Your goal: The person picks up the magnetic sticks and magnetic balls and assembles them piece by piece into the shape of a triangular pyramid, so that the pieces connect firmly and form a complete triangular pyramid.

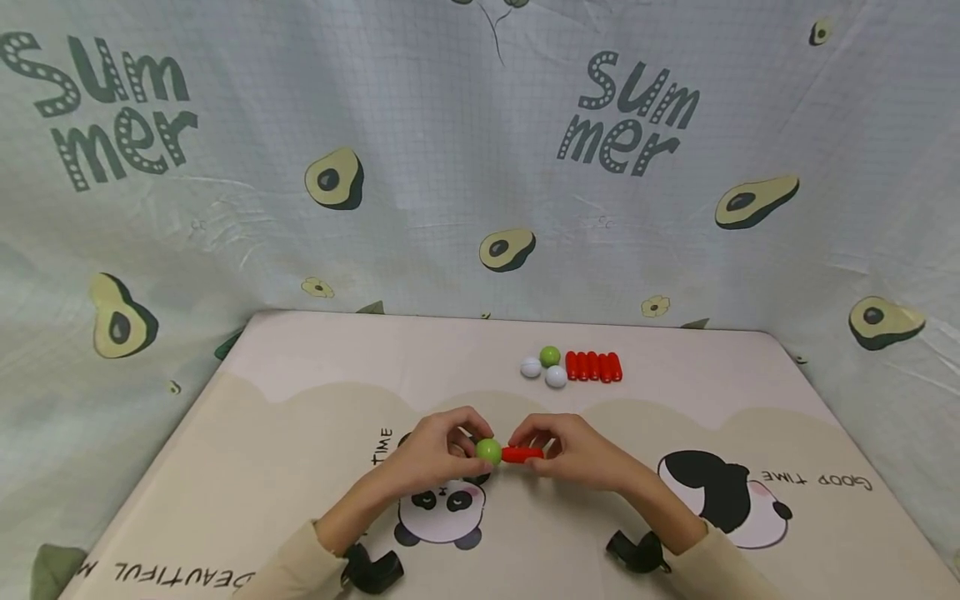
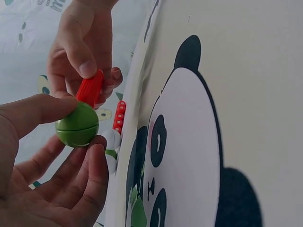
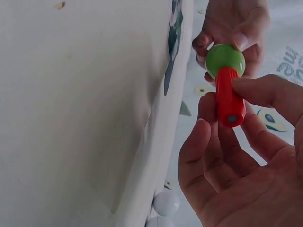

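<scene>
Between thumb and fingers, my left hand (image 1: 432,451) pinches a green ball (image 1: 489,451) with a seam around its middle, seen in the left wrist view. My right hand (image 1: 576,452) pinches a ridged red rod (image 1: 522,454), which has a small grey disc in its end in the right wrist view. One end of the red rod (image 3: 230,101) meets the green ball (image 3: 225,60). Both are held up above the table, over the printed panda. Whether the two are joined or only touching I cannot tell.
Farther back on the table (image 1: 315,350) lie several red rods (image 1: 593,367) in a row. Beside them are a green ball (image 1: 550,357) and two white balls, one left (image 1: 531,367) and one in front (image 1: 556,377). A printed cloth (image 1: 420,167) hangs behind.
</scene>
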The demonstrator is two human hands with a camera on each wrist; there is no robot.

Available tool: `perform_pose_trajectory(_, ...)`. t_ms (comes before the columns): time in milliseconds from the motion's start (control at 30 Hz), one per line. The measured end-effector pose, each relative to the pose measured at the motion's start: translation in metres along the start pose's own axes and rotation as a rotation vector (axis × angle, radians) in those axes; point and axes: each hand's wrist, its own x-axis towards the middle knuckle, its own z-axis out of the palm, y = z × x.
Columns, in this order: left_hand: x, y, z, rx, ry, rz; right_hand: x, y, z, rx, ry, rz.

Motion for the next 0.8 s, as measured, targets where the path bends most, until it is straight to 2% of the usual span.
perform_pose_trajectory(300, -0.0004, -0.0036, -0.0022, 0.010, 0.018, 0.007, -0.0004, 0.0017, -0.0046, -0.004, 0.007, 0.041)
perform_pose_trajectory(800, -0.0009, -0.0045, -0.0035, 0.019, 0.006, 0.026, 0.0004, 0.0022, -0.0074, 0.002, -0.008, 0.039)
